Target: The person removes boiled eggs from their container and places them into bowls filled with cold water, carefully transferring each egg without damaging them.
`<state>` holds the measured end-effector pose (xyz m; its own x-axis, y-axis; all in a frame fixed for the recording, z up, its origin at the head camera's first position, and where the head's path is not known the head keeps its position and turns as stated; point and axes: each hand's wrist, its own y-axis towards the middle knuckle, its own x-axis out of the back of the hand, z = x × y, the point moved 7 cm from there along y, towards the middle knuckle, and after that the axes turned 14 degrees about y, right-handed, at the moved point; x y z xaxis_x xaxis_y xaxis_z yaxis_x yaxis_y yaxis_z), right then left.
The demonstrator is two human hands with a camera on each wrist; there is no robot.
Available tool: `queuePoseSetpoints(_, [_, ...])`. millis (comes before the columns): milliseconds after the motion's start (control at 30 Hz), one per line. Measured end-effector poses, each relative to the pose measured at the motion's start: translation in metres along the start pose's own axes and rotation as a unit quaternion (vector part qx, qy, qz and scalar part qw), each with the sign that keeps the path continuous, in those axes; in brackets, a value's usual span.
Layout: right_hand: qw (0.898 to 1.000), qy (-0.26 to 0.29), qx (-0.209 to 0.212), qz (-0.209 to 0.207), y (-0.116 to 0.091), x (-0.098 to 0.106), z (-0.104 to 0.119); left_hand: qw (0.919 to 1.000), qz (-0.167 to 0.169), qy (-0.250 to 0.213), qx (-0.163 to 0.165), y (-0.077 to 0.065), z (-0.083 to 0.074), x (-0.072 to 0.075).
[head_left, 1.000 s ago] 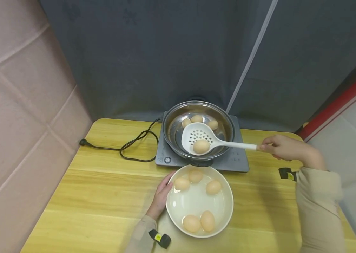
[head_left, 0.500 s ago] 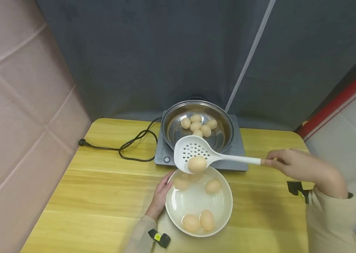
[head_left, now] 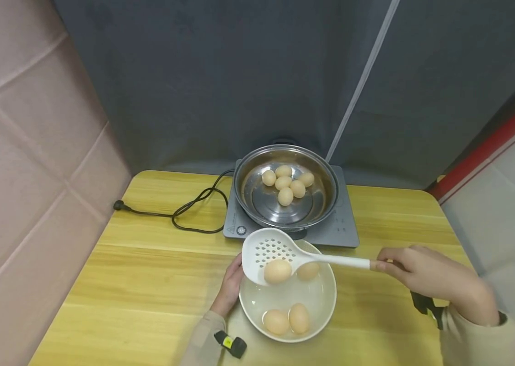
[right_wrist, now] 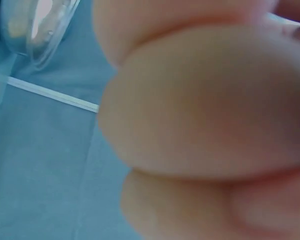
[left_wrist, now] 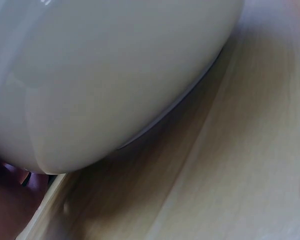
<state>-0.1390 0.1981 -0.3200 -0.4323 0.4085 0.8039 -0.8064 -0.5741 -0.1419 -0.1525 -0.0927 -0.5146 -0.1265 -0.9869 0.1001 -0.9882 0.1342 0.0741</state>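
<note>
My right hand (head_left: 431, 269) pinches the handle end of a white slotted spoon (head_left: 255, 251), fingers close up in the right wrist view. A brown egg (head_left: 278, 271) lies in the spoon's perforated head, over the far left part of a cream bowl (head_left: 326, 315). Water and brown eggs are in the bowl; three show, and the spoon covers the bowl's far left. My left hand (head_left: 229, 291) holds the bowl's left side, partly hidden by the spoon. The bowl's outer wall (left_wrist: 120, 90) fills much of the left wrist view, with dim fingers at its lower left.
Behind the bowl, a steel pan (head_left: 239, 195) with several brown eggs (head_left: 283, 182) stands on a grey induction cooker (head_left: 344, 234). Its black cord (head_left: 193, 203) loops leftward across the wooden table (head_left: 148, 284). A dark curtain (head_left: 216, 91) hangs behind.
The slotted spoon with its egg has come from over the pan toward me and left, over the bowl. The pan's eggs are now uncovered. My left hand and the bowl have stayed put.
</note>
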Motion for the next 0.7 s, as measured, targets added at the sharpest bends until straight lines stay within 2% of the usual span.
queuePoseSetpoints(200, [1.0,0.025,-0.005,0.006,-0.002,-0.014,-0.006,0.9999,-0.01,0.006,-0.01,0.001,-0.001,0.002])
queuePoseSetpoints(467, [1.0,0.015,0.001,-0.016,-0.004,-0.023,-0.017,0.9996,-0.01,-0.024,0.008,0.003,0.002,0.001])
queuePoseSetpoints(700, [1.0,0.0,-0.009,-0.021,-0.006,-0.029,-0.025,0.9998,-0.003,-0.016,0.008,0.002,0.003,0.001])
